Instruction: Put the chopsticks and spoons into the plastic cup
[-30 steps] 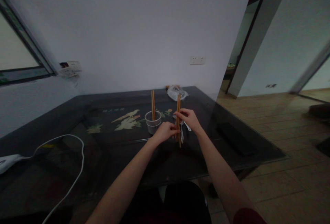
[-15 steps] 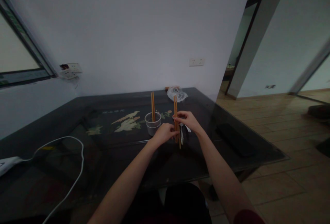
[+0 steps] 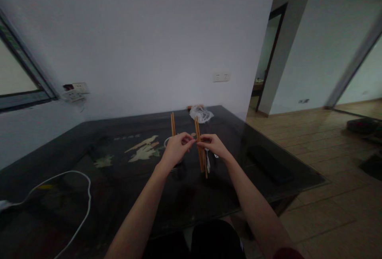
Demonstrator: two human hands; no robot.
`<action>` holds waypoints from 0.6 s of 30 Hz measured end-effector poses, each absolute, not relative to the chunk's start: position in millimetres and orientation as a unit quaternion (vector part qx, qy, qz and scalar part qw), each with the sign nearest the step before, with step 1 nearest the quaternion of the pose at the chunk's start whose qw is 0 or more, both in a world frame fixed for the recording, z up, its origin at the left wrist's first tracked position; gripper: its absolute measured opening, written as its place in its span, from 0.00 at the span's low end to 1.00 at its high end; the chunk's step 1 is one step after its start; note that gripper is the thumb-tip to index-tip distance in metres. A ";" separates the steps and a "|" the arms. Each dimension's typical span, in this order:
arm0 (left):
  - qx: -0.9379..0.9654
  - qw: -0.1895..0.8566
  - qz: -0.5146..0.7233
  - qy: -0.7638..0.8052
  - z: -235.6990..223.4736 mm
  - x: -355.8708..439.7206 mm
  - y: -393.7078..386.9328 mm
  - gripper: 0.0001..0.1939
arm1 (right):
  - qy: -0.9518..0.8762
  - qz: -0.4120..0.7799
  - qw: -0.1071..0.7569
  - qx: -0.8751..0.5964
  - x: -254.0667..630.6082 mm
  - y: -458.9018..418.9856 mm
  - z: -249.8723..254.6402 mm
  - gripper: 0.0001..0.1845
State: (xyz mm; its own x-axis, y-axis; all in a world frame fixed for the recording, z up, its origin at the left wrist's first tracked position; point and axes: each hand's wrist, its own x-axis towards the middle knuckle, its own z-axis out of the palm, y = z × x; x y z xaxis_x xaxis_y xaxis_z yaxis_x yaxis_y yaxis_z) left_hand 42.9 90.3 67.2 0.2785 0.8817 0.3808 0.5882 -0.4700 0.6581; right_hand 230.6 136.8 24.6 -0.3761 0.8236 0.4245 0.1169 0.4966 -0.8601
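1. Head view, right hand (image 3: 210, 143): thumb and fingers pinched on the upper part of a chopstick bundle (image 3: 201, 160). Bundle is near upright, slight tilt, lower ends uneven, over the near middle of the table.
2. Head view, left hand (image 3: 178, 145): fingers curled, thumb and fingertips close together, just beside the bundle. Can't tell whether it grips anything.
3. Head view, surface: black glossy table (image 3: 125, 207), bird-and-flower picture (image 3: 145, 149) inlaid or printed on top. Cup (image 3: 166, 141) mostly hidden behind the left hand, part of pale rim showing. A few more chopsticks (image 3: 173, 124) rise there, lower ends hidden. White spoon-like utensil (image 3: 208, 162) just right of the bundle, blurred. Crumpled clear plastic bag (image 3: 201, 114) near the far edge. White cable (image 3: 89, 195) loops across the left side. Dark flat slab (image 3: 268, 164) on the right.
4. Head view, room: dim. Pale wall (image 3: 143, 52) behind the table, double socket (image 3: 221, 76) on it. Window (image 3: 18, 68) at left, doorway (image 3: 270, 48) at right, tan plank-look floor (image 3: 310, 135) beyond the table.
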 end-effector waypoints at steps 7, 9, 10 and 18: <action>0.733 0.176 0.448 0.480 64.9 58.5 107.3 0.12 | -0.746 0.378 0.450 -0.314 229.2 134.6 26.3 0.14; 0.726 0.182 0.455 0.482 61.5 61.2 111.1 0.09 | -0.751 0.364 0.447 -0.322 229.1 134.0 26.7 0.13; 0.722 0.191 0.458 0.483 60.2 61.8 112.1 0.09 | -0.753 0.359 0.445 -0.325 229.0 133.8 26.8 0.13; 0.706 0.250 0.464 0.473 56.6 60.3 109.2 0.12 | -0.761 0.364 0.420 -0.333 229.0 134.0 26.7 0.14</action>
State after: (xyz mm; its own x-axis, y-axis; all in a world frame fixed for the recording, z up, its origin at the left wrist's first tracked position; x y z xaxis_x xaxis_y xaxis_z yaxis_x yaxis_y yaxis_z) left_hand 60.3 109.2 56.6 0.1221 0.8997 0.4190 0.4361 -0.4279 0.7917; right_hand 229.0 134.0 26.7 -0.4249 0.8137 0.3967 0.2013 0.5122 -0.8349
